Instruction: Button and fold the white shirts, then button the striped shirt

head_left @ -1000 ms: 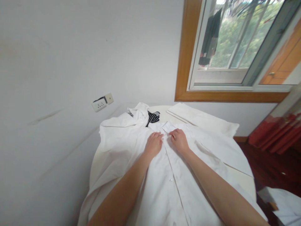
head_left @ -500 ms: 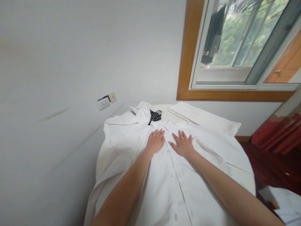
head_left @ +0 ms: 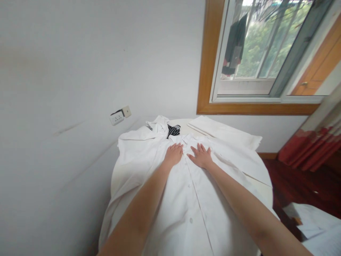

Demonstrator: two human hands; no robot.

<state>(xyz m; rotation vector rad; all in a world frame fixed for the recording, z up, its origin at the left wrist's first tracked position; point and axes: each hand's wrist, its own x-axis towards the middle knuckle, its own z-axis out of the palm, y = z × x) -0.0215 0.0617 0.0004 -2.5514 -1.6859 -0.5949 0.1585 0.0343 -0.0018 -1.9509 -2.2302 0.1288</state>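
Observation:
A white button-up shirt (head_left: 183, 199) lies spread face up over a round table (head_left: 262, 190), its collar at the far side and its sleeves out to both sides. My left hand (head_left: 173, 155) rests flat on the chest just left of the button line, fingers toward the collar. Right of that line, my right hand (head_left: 201, 156) presses on the cloth with its fingers spread. Neither hand grips anything. The shirt's lower end runs out of view at the bottom.
Beyond the collar lie a bunched white garment (head_left: 158, 126) and a black striped cloth (head_left: 174, 130). A folded white cloth (head_left: 223, 131) lies at the back right. The wall with a socket (head_left: 116, 117) is close on the left. White papers (head_left: 311, 220) are at the lower right.
The view has shifted slightly, so the table's right side sits further left. Both hands remain flat on the shirt in nearly the same place.

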